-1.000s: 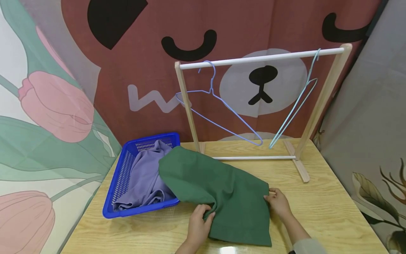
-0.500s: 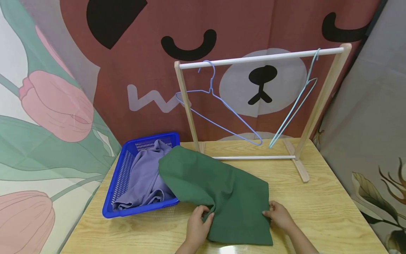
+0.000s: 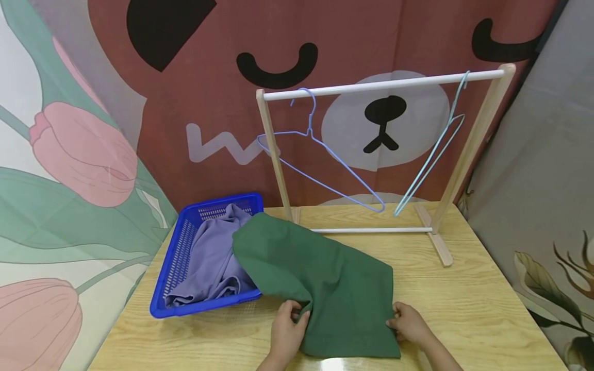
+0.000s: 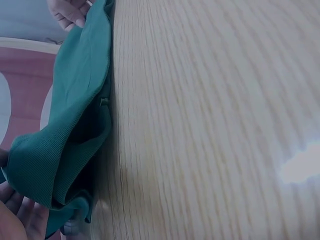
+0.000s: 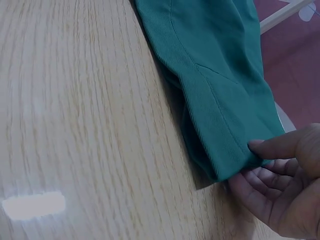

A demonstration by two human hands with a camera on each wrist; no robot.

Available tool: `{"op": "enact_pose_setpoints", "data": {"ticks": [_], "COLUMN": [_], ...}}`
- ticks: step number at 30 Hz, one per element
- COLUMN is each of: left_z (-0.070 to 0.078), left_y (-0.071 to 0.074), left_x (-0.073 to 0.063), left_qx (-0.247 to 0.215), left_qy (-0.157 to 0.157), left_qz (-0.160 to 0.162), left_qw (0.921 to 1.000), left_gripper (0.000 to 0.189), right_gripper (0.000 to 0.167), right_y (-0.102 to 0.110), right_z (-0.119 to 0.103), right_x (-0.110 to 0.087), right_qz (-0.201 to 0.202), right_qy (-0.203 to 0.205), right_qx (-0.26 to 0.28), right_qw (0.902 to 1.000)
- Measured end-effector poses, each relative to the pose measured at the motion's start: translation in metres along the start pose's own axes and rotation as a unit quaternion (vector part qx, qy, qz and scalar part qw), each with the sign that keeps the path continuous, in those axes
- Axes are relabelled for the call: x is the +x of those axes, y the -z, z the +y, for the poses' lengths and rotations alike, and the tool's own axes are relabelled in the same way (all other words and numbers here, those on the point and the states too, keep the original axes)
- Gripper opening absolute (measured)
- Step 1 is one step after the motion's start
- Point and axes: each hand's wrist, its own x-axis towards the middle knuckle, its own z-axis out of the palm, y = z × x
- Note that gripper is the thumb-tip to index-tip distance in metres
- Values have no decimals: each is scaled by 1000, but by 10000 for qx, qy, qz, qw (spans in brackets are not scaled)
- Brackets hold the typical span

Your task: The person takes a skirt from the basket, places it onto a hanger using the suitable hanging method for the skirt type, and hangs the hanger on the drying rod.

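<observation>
A dark green skirt (image 3: 343, 288) lies on the table, its far left end over the blue basket's edge. Stitching and a short dart show near its front edge in the right wrist view. My left hand (image 3: 286, 330) grips a bunched fold at the skirt's left side, the thumb on top. On the opposite side, my right hand (image 3: 408, 323) pinches the edge near the front corner; in the right wrist view its thumb (image 5: 280, 146) is on top and the fingers are underneath. In the left wrist view the front opening gapes slightly between layers.
At the left stands a blue plastic basket (image 3: 162, 288) with a purple garment (image 3: 211, 257) in it. Behind the skirt is a small wood-and-white rack (image 3: 390, 85), with a purple-blue hanger (image 3: 341, 161) and a light teal hanger (image 3: 429, 157) on its bar. A patterned cloth backdrop rises behind.
My right hand has slid slightly toward the skirt's front corner along its right edge. The left hand has drawn its fold a little to the left and toward me.
</observation>
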Motion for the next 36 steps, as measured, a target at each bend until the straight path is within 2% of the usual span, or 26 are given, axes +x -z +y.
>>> {"op": "enact_pose_setpoints", "data": {"ticks": [5,12,17,24,30,36], "left_z": [0,1,1,-1,0,2], "left_y": [0,0,1,6,13,23], "left_x": [0,1,4,10,14,20], "left_qx": [-245,-506,-760,-892,-650,-512], "left_qy": [169,286,276,108,-271,-342], "left_qz": [245,522,627,793,1046,1195], "left_qw": [9993,9969,9948,9928,9920,9909], "left_gripper": [23,38,33,28,25,22], "right_gripper": [29,27,25,25,27,30], "right_y": [0,1,2,1,2,3], "right_z": [0,6,7,9,10,11], "right_x": [-3,-10,-14,-16,-19,-20], "right_qz": [-52,-318,-416,-397,-547,-598], "right_qy": [12,23,-51,-104,60,126], "right_qx": [-40,182,154,93,-17,-110], "right_qw": [10000,9993,9990,9991,9985,9981]}}
